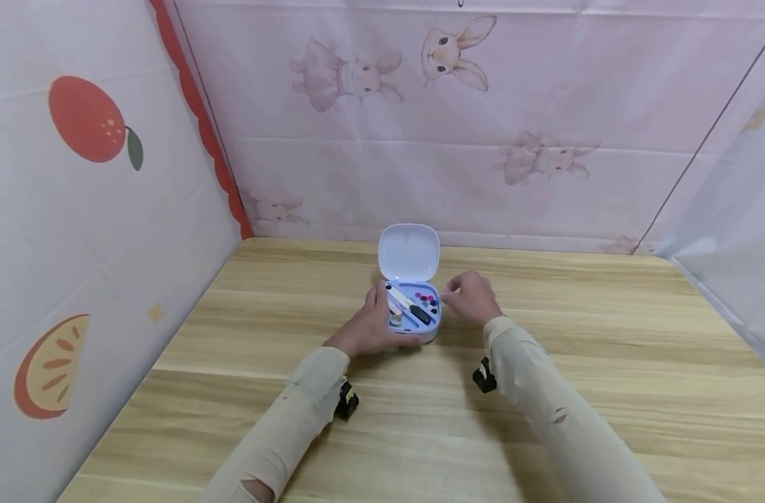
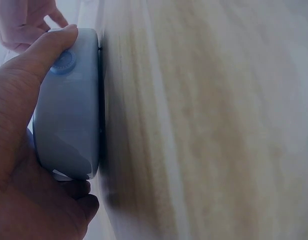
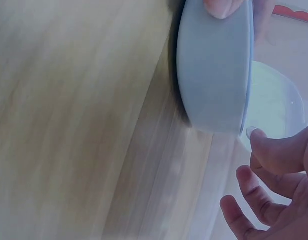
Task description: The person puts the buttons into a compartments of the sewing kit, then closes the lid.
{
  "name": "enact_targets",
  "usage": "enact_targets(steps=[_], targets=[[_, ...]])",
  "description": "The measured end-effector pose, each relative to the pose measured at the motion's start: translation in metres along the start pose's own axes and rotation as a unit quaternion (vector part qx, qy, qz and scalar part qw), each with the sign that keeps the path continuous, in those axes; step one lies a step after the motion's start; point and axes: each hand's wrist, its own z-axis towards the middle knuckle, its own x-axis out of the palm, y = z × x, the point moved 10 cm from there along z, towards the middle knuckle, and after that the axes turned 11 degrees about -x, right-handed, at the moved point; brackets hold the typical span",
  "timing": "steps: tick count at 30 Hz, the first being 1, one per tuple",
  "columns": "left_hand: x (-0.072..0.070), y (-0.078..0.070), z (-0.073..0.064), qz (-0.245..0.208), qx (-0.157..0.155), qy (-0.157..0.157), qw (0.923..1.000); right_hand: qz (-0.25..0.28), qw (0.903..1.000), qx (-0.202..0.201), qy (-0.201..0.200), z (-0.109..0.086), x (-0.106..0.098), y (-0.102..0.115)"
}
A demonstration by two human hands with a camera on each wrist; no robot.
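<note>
A small pale blue box (image 1: 430, 334) stands on the table, its lid (image 1: 409, 251) raised at the back. Inside lie a slim tool with a black handle (image 1: 422, 315), several pink and dark buttons (image 1: 425, 299) and a small round tin-like piece (image 1: 395, 320). My left hand (image 1: 371, 325) grips the box from its left, thumb along the front wall by the round latch (image 2: 64, 62). Just off the box's right rim, my right hand (image 1: 473, 299) pinches a small pale round piece (image 3: 250, 131) between thumb and forefinger; its other fingers are loosely bent.
The wooden table (image 1: 231, 419) reaches back to a pink curtain (image 1: 388, 175) printed with rabbits. A white sheet with fruit prints (image 1: 17, 209) hangs along the left side. Black wrist camera mounts (image 1: 485, 376) sit under both sleeves.
</note>
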Motion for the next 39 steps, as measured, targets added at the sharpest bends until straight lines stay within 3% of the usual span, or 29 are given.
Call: enact_targets(steps=[12, 26, 33, 39], targets=[[0.001, -0.001, 0.003, 0.005, 0.008, -0.003, 1.0, 0.006, 0.9998, -0.012, 0.017, 0.002, 0.009, 0.006], [0.0, -0.004, -0.001, -0.002, 0.008, 0.003, 1.0, -0.01, 0.9999, -0.005, 0.002, 0.003, 0.012, 0.006], [-0.005, -0.008, 0.003, -0.002, 0.018, -0.012, 0.9998, -0.021, 0.9997, 0.002, -0.014, 0.005, 0.006, 0.008], [0.0, -0.003, -0.002, -0.012, 0.016, -0.009, 0.9998, -0.042, 0.9988, 0.008, -0.022, 0.0, 0.012, 0.007]])
